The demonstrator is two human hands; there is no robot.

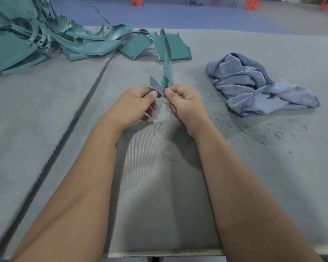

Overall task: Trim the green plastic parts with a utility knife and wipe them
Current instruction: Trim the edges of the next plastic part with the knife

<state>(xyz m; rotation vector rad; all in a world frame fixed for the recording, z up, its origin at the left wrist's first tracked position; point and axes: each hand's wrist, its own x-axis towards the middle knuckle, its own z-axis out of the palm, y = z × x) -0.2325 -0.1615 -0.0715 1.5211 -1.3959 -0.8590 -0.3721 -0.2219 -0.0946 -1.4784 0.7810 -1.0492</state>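
So both hands meet mid-table: the left hand [135, 103] pinches the utility knife [157, 87] blade, the right hand [186, 103] grips its handle, just before a curved green plastic part [166, 59]. Forearms stretch over the grey felt table [45, 114], shavings around, blue cloth [254, 86] right, green parts pile [36, 40] far left.

Plastic parts [45, 40] far left on table [273, 167], cloth [257, 84] right, hands between.

One head-worn camera looks forward and down, close over the grey table [254, 167], with floor across the frame's top.
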